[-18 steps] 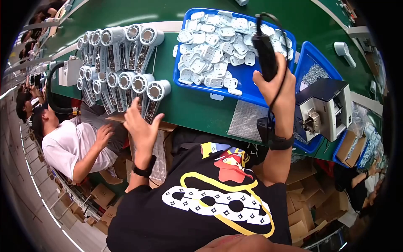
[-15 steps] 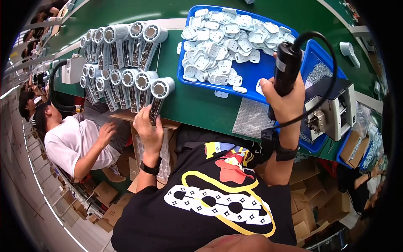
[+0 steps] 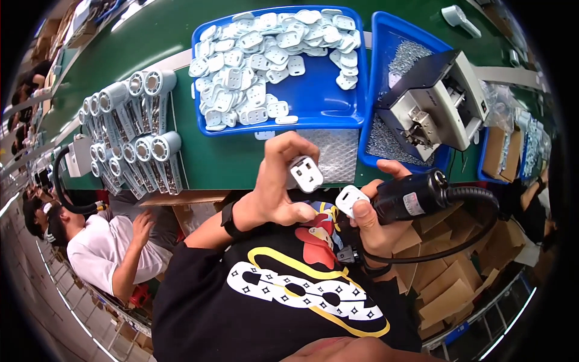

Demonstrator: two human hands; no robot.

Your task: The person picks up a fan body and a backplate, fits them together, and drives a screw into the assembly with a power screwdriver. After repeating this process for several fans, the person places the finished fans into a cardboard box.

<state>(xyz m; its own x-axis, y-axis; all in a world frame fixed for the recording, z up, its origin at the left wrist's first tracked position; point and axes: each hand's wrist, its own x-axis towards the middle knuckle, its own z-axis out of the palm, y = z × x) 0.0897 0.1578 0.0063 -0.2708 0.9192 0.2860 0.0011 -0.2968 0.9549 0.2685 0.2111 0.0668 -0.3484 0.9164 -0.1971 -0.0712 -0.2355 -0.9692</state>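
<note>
My left hand [image 3: 277, 181] is raised in front of my shirt, fingers curled around a white plastic piece [image 3: 306, 174] with several dark openings; its rest is hidden. Close beside it, my right hand [image 3: 377, 220] pinches a white rounded cover [image 3: 351, 200] with a dark slot between thumb and finger. That same hand also carries a black corded electric screwdriver [image 3: 413, 196], lying sideways in the palm. The two white pieces are apart. Beyond my hands, a blue tray [image 3: 329, 111] holds a heap of similar white covers [image 3: 256, 63].
Rows of white handheld fans [image 3: 145, 151] lie at the left. A screw-feeding machine [image 3: 431, 102] sits over a blue tray of screws [image 3: 407, 57] at the right. Bubble wrap [image 3: 332, 154] lies at the table edge. A co-worker [image 3: 114, 247] sits at the left.
My left hand has left the fans and come to my front with a white piece. My right hand has drawn back from the tray with a cover, the screwdriver turning sideways. The view has shifted right.
</note>
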